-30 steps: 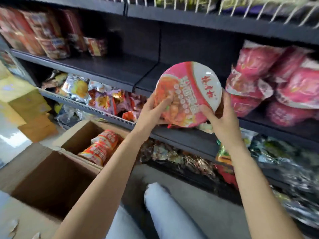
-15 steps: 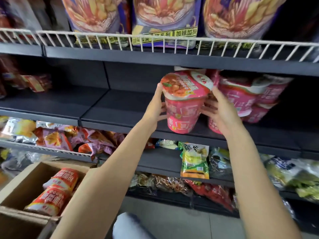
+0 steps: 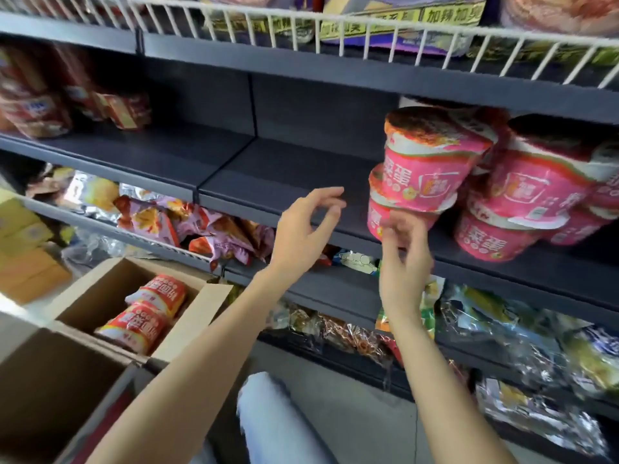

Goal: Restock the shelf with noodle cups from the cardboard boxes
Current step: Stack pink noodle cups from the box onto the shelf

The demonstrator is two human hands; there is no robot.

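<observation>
Head view shows both of the person's hands hanging bare in front of the dark shelf, neither one carrying anything. The left hand is loose, fingers apart and lightly bent, left of the pink noodle cups and clear of them. The right hand is blurred just below the front stack; its fingers look relaxed and I cannot tell whether the tips brush the bottom cup. That stack stands two high at the shelf's front edge, and the top cup sits tilted, leaning toward the neighbouring stack on its right. To my eye the placing step is all but finished, and doing it well means squaring that top cup flat on the one beneath and nudging the pair back from the edge before reaching away. Left of the cups the shelf board lies bare, so there is room for more. Down to the left of the shelf, the open cardboard box holds orange-red cups lying on their sides, probably the next to fetch.
</observation>
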